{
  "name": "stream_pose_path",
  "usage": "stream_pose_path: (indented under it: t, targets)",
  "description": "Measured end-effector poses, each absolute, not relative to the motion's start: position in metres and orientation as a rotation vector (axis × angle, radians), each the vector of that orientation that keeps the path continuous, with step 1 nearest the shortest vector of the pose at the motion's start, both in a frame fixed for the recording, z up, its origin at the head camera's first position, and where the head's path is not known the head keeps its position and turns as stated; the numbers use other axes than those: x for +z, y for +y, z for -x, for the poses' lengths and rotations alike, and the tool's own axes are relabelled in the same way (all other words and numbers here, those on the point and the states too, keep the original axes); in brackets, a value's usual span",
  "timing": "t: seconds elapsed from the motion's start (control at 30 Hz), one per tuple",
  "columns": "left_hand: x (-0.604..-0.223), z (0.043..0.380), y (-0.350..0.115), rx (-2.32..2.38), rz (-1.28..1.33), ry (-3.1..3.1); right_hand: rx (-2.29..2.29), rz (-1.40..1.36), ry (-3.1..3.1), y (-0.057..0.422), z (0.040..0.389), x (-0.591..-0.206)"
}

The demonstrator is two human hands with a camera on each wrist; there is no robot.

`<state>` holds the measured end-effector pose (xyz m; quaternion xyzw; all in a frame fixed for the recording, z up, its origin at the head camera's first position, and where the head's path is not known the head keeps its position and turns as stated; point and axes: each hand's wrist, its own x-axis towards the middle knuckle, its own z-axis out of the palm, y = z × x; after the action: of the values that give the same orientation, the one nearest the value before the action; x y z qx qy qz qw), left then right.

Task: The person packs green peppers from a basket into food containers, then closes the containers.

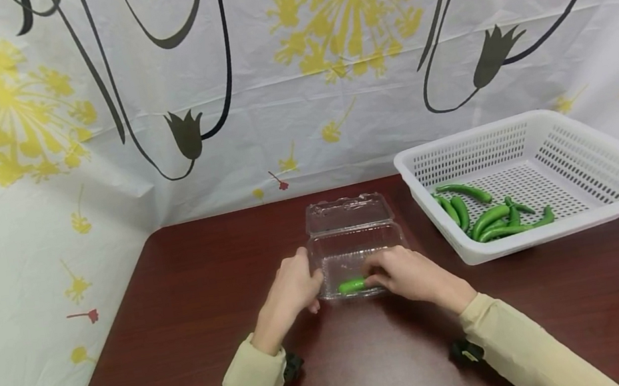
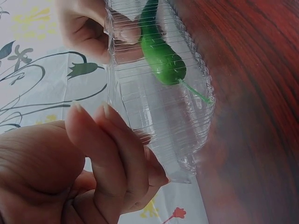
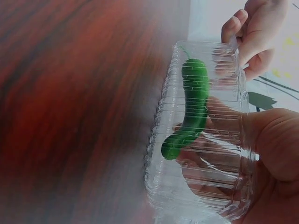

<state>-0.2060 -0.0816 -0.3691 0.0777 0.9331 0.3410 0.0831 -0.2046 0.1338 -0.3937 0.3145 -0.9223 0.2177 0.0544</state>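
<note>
A clear plastic clamshell box (image 1: 354,243) stands on the table with its lid raised at the back. A green pepper (image 1: 352,286) lies along the box's front inside wall, its thin stem (image 2: 194,91) pointing to the left end. My right hand (image 1: 404,272) reaches into the box and pinches the pepper near its right end. My left hand (image 1: 293,283) holds the box at its left end, fingers bent by the rim. In the right wrist view, the pepper (image 3: 194,95) shows through the ribbed clear wall, with the right fingers behind it.
A white perforated plastic basket (image 1: 609,206) sits at the right of the dark red-brown table (image 1: 216,329). Several green peppers (image 1: 492,218) lie in its left part. A patterned white cloth (image 1: 269,91) hangs behind the table and along its sides.
</note>
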Motion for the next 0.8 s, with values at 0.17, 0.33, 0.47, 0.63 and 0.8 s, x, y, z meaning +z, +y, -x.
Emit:
stream_pose_path:
  t: [0.17,0.33,0.47,0.63,0.8]
  targets:
    - [-0.3692,0.2060,-0.0811,1.016,-0.233,2.793,0.664,-0.960,-2.809,0.1344,0.2043,-0.3935]
    - [-0.3692,0.2059,-0.0806,1.021,-0.230,2.795,0.656,-0.964,-2.827,0.1351,0.2049,-0.3942]
    - [-0.3694,0.2059,-0.0805,1.027,-0.230,2.794,0.642,-0.970,-2.847,0.1356,0.2049,-0.3939]
    - [-0.3698,0.2060,-0.0808,1.014,-0.238,2.795,0.638,-0.990,-2.856,0.1361,0.2051,-0.3937]
    - [-0.3700,0.2062,-0.0809,1.007,-0.239,2.795,0.600,-0.994,-2.860,0.1368,0.2056,-0.3940]
